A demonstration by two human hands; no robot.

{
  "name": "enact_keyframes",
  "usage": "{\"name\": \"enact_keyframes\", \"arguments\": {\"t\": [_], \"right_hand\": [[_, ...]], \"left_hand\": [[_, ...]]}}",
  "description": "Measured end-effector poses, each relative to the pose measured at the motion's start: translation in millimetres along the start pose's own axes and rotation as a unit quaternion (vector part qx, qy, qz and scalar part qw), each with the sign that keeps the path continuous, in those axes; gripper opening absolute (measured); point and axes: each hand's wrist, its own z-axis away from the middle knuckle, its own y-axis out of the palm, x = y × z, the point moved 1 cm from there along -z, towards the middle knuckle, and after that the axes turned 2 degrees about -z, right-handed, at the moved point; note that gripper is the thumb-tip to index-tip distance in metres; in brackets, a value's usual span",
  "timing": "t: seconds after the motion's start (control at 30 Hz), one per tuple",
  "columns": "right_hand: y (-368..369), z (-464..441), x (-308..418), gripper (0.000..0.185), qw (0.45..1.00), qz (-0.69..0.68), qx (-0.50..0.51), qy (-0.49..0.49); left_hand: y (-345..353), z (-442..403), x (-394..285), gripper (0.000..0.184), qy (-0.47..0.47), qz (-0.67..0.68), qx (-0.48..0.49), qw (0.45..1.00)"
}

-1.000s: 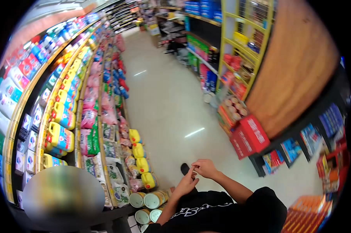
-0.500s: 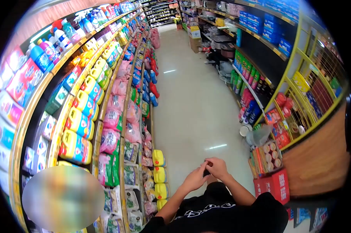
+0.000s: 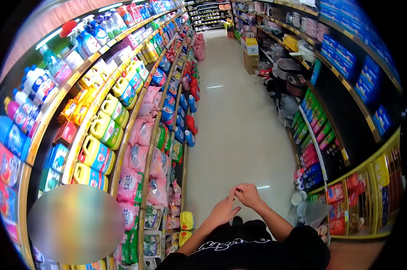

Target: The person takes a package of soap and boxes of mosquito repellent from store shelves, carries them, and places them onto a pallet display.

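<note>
In the head view, my left hand (image 3: 222,210) is held out in front of my dark shirt (image 3: 253,249), over the aisle floor. Its thumb stands apart from the index finger, which reaches up to my right hand (image 3: 249,195). The fingers of my right hand are curled in and meet the left fingertips. Whether anything small sits between them is hidden. Both hands are away from the shelves; nearest on the left are yellow jugs (image 3: 187,220) on the floor by the bottom shelf.
Left shelves hold yellow detergent jugs (image 3: 98,154), pink bags (image 3: 130,184) and spray bottles (image 3: 87,40). On the right are blue boxes (image 3: 338,56), green and pink bottles (image 3: 318,119) and a yellow wire rack (image 3: 370,200). Cardboard boxes (image 3: 250,56) stand farther along the aisle floor (image 3: 235,135).
My view has moved forward along the aisle and turned slightly left. My hands have drawn a little apart, with the left thumb now spread and only the fingertips meeting.
</note>
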Motion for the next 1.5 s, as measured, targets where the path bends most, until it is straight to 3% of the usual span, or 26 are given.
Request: {"name": "enact_keyframes", "arguments": {"t": [0.13, 0.23, 0.37, 0.47, 0.5, 0.57, 0.77, 0.9, 1.2, 1.27, 1.37, 1.5], "right_hand": [[12.7, -104.7, -39.3, 0.012, 0.994, 0.024, 0.061, -0.086], [23.7, -183.6, -72.7, 0.011, 0.993, 0.036, 0.08, -0.078], [30.7, -302.2, -110.8, 0.011, 0.994, 0.045, 0.081, -0.061], [16.4, -399.3, -115.1, 0.011, 0.997, 0.046, 0.05, -0.032], [-13.9, -424.1, -172.9, 0.011, 0.995, 0.078, 0.06, -0.021], [-20.5, -508.8, -130.9, 0.011, 0.998, 0.037, 0.028, -0.034], [-42.9, -629.5, -220.5, 0.011, 0.999, 0.034, -0.014, -0.027], [-46.3, -736.9, -263.8, 0.012, 1.0, 0.001, 0.006, 0.004], [-74.0, -1014.9, -313.0, 0.012, 0.971, 0.098, 0.16, -0.149], [-69.5, -1063.3, -313.4, 0.011, 0.972, 0.058, 0.14, -0.182], [-51.5, -1140.0, -314.7, 0.009, 0.964, 0.01, 0.134, -0.23], [-13.7, -1240.8, -323.2, 0.009, 0.943, -0.018, 0.163, -0.29]], "left_hand": [[-35.3, -70.5, 43.8, 0.091, -0.048, 0.106, 0.012, 0.993], [-67.5, -135.9, 85.9, 0.094, -0.033, 0.104, 0.007, 0.994], [-126.7, -244.3, 149.2, 0.1, -0.028, 0.037, 0.062, 0.997], [-200.1, -329.3, 160.0, 0.105, -0.019, -0.047, 0.115, 0.992], [-168.8, -394.3, 167.1, 0.105, 0.004, -0.038, 0.116, 0.992], [-256.7, -433.9, 162.6, 0.105, 0.034, -0.16, 0.114, 0.98], [-306.0, -590.7, 179.3, 0.105, 0.035, -0.091, 0.216, 0.972], [-333.7, -692.7, 221.8, 0.103, 0.045, -0.12, 0.176, 0.976], [-435.6, -891.3, 255.3, 0.105, -0.064, -0.052, 0.046, 0.996], [-467.0, -920.1, 260.6, 0.106, -0.097, -0.037, 0.014, 0.995], [-500.4, -958.2, 291.9, 0.113, -0.087, 0.103, -0.052, 0.99], [-529.1, -1015.3, 362.3, 0.12, -0.1, 0.121, -0.091, 0.983]]}}
